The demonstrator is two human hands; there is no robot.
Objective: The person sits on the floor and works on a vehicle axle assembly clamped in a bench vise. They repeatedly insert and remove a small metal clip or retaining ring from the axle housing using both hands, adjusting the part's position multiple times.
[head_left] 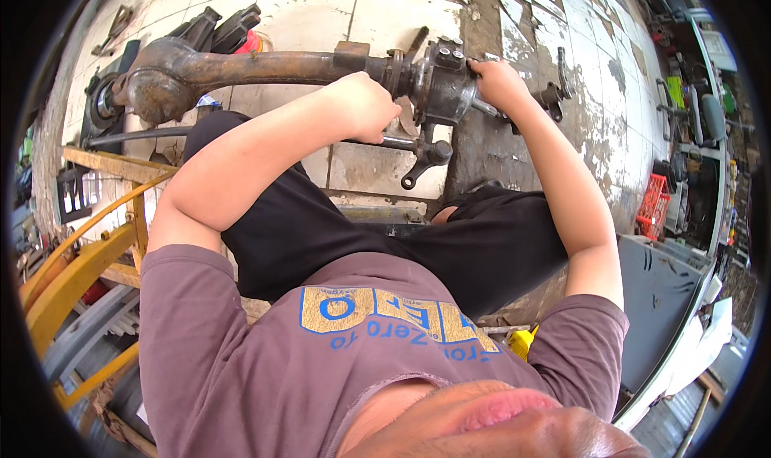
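Note:
A heavy, rust-brown vehicle axle [265, 69] lies across in front of me, its round bulging housing at the left. At its right end sits a dark steering knuckle [446, 85] with bolts on top. My left hand [371, 109] is closed beside the knuckle, just above a steel tie rod [393, 142]; what its curled fingers hold is hidden. Bent round the knuckle's right edge are the fingers of my right hand [499, 82], above a shiny shaft [486, 108]. A lever arm with an eye [409, 181] hangs below the knuckle.
Yellow metal framing [80, 265] stands close at my left. On the right are a red plastic crate [654, 205], a grey cabinet [666, 297] and cluttered shelves. Dark metal parts [217, 28] lie behind the axle on worn white floor tiles [321, 12].

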